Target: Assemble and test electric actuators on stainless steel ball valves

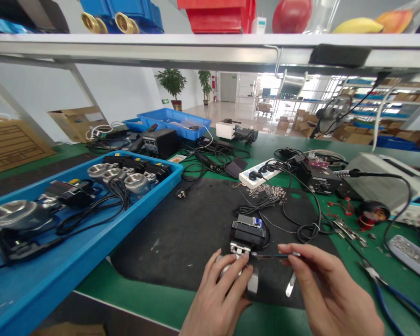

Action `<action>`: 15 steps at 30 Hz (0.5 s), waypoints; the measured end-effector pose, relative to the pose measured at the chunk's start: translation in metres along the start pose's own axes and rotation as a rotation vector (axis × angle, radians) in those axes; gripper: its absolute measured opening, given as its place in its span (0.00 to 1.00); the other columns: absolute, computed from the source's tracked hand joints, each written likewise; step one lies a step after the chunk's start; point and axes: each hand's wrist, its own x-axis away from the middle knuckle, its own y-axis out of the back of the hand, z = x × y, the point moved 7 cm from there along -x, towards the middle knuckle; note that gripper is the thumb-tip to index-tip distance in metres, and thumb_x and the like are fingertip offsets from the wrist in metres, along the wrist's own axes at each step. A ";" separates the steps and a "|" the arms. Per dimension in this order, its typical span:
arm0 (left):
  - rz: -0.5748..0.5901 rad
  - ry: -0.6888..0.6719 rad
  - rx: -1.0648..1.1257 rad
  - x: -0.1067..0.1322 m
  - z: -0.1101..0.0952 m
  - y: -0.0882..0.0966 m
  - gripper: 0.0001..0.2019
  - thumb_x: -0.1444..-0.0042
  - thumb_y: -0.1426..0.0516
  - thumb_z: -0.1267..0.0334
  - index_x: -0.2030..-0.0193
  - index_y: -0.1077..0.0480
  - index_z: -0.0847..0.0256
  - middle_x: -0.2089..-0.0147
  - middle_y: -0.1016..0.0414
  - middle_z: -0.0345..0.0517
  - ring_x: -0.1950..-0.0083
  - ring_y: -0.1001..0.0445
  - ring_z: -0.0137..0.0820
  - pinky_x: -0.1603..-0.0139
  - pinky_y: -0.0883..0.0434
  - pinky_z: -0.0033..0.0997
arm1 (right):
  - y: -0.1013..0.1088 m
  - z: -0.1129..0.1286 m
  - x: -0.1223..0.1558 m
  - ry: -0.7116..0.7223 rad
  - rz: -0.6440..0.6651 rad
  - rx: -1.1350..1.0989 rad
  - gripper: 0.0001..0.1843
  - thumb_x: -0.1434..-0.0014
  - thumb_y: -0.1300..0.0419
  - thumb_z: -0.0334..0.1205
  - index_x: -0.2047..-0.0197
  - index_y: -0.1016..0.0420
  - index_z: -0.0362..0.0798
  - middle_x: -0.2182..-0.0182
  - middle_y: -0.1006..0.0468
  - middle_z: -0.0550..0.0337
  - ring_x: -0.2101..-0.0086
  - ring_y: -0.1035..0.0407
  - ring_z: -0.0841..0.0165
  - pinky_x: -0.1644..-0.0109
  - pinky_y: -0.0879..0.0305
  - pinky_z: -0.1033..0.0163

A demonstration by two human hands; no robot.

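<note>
On the black mat (182,233) lies a valve assembly, with a black actuator box (248,232) at its far end and a grey metal valve body (252,283) nearer me. My left hand (220,291) is wrapped over the valve body, fingers pressed on it and covering most of it. Between thumb and fingertips, my right hand (324,280) pinches a thin dark rod-like tool (271,256). Its tip points left and meets the metal joint (238,249) below the box. A flat silver strip (290,285) shows under the right fingers; whether it is held or lying there I cannot tell.
At left stands a blue tray (126,219) with several similar valves. Small metal rings (269,192) lie beside a white power strip (261,172). Blue-handled pliers (381,284), a tray of small parts (411,254) and cables are at right. A shelf (210,41) crosses overhead.
</note>
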 end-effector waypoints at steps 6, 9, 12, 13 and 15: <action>-0.016 0.016 0.001 -0.001 0.001 0.001 0.16 0.32 0.42 0.65 0.39 0.26 0.65 0.37 0.23 0.50 0.38 0.31 0.46 0.35 0.30 0.57 | -0.030 0.017 -0.016 0.096 0.052 -0.058 0.09 0.28 0.44 0.38 0.46 0.27 0.55 0.55 0.16 0.67 0.57 0.21 0.79 0.49 0.26 0.77; -0.038 0.036 0.017 -0.003 0.002 0.003 0.15 0.31 0.43 0.64 0.40 0.26 0.64 0.38 0.22 0.49 0.39 0.30 0.44 0.35 0.29 0.54 | -0.033 0.019 -0.014 0.139 0.117 -0.042 0.09 0.27 0.45 0.38 0.47 0.26 0.54 0.56 0.16 0.66 0.58 0.20 0.77 0.50 0.25 0.76; -0.064 0.050 0.036 -0.004 0.003 0.004 0.14 0.30 0.43 0.63 0.42 0.25 0.64 0.39 0.21 0.48 0.40 0.29 0.42 0.34 0.29 0.53 | -0.021 0.007 -0.004 0.162 0.112 0.038 0.09 0.27 0.46 0.41 0.51 0.26 0.52 0.59 0.15 0.64 0.60 0.19 0.75 0.52 0.24 0.75; -0.065 0.053 0.041 -0.004 0.004 0.004 0.13 0.30 0.44 0.63 0.43 0.25 0.63 0.40 0.21 0.48 0.40 0.29 0.42 0.35 0.29 0.53 | -0.017 -0.002 0.002 0.164 0.109 0.074 0.09 0.27 0.46 0.43 0.52 0.26 0.51 0.61 0.15 0.63 0.61 0.19 0.75 0.53 0.24 0.75; -0.071 0.053 0.052 -0.005 0.005 0.003 0.13 0.30 0.43 0.63 0.44 0.24 0.63 0.41 0.20 0.48 0.41 0.28 0.43 0.36 0.27 0.53 | -0.011 -0.020 0.015 0.193 0.143 0.135 0.10 0.27 0.45 0.45 0.54 0.26 0.50 0.62 0.16 0.62 0.62 0.19 0.74 0.53 0.24 0.75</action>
